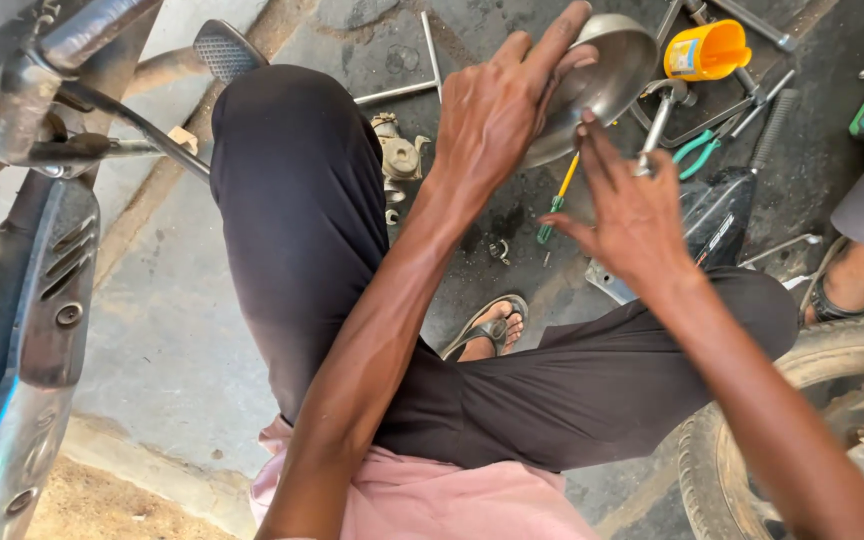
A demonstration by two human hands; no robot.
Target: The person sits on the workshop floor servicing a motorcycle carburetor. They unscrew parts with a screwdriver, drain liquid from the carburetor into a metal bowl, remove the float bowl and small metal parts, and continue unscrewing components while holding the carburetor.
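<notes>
While my left hand (497,110) clamps the steel bowl (602,75), fingers over its near rim w/ thumb hidden behind, my right hand (632,215) is open, fingers straight, tips touching the bowl's lower edge, grasping nothing. Bowl sits tilted, hollow facing me, up & away from both hands, just right of the left grip, above the right one. Left is the nearer, holding hand. Below on the floor: yellow-handled screwdriver (559,200), green pliers (697,152), orange jug (707,50) further out. My knees flank it all; tyre (832,375) at right, exhaust (22,340) at left.
</notes>
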